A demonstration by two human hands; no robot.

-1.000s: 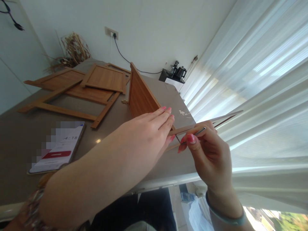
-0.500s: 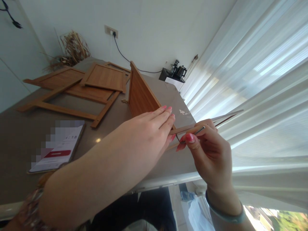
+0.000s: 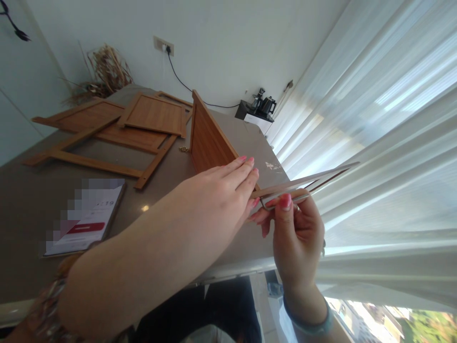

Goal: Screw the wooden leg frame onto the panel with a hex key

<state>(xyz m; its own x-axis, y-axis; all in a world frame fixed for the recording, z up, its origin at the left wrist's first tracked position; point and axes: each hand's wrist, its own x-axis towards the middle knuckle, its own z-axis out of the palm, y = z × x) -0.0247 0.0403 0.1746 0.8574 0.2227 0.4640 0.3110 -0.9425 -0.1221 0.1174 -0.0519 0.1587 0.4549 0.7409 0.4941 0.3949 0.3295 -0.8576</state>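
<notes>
My left hand [image 3: 217, 195] lies with fingers together over the near end of an upright wooden panel [image 3: 207, 140] that stands on edge on the grey table [image 3: 32, 205], steadying it. A thin wooden frame piece [image 3: 314, 177] juts out to the right from that corner, past the table edge. My right hand [image 3: 293, 228] pinches a small metal hex key [image 3: 276, 202] between thumb and fingers, its bent tip at the joint under the frame piece.
Several flat wooden panels and frames [image 3: 117, 128] lie at the back left of the table. A phone [image 3: 85, 221] rests near my left forearm. Small brass hardware [image 3: 184, 149] sits by the upright panel. White curtains [image 3: 385, 143] hang at right; kettles [image 3: 262, 105] stand beyond the table.
My right hand has turned downward at the wrist, swinging the hex key from a raised slant to nearly level under the frame piece. My left hand has stayed on the panel.
</notes>
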